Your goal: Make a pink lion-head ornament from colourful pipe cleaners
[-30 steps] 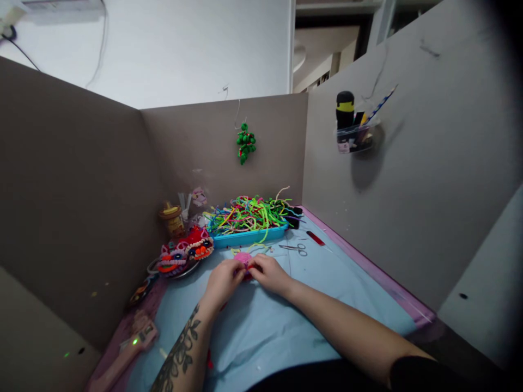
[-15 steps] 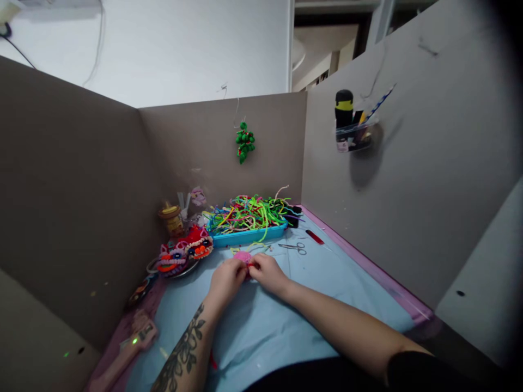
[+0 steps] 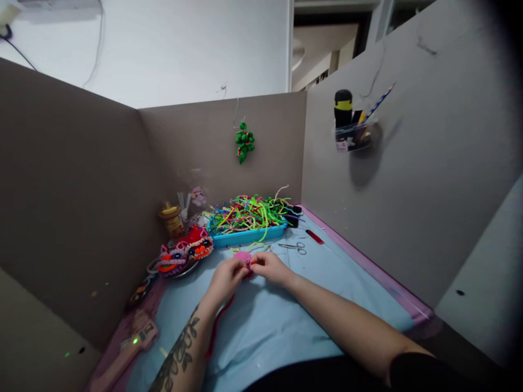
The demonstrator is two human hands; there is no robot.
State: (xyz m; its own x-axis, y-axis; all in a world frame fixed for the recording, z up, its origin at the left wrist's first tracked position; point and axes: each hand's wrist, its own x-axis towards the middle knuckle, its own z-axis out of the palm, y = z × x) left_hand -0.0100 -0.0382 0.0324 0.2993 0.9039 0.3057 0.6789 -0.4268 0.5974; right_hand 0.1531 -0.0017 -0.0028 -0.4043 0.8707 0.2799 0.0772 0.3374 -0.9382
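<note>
Between my hands is a small pink fuzzy piece point(image 3: 242, 255) that looks made of pipe cleaners, with red at its lower side. My left hand point(image 3: 226, 276) pinches its left edge, fingers closed. On the other side my right hand point(image 3: 270, 267) has thumb and finger closed on a bit of red pipe cleaner against the piece. A long red pipe cleaner point(image 3: 218, 320) trails from under my left hand down beside the tattooed forearm. My fingers cover much of the piece's lower part.
Beyond my hands stands a blue tray point(image 3: 249, 237) heaped with colourful pipe cleaners. Scissors point(image 3: 295, 247) and a red tool point(image 3: 314, 236) lie to the right. Finished fuzzy figures point(image 3: 186, 255) rest on a plate at left, near a jar point(image 3: 171, 219). Grey panels point(image 3: 220, 130) enclose the table.
The red pipe cleaner's trailing length now shows beside my left forearm, where only its end was visible. My right hand has shifted slightly right; the pink piece stays in place.
</note>
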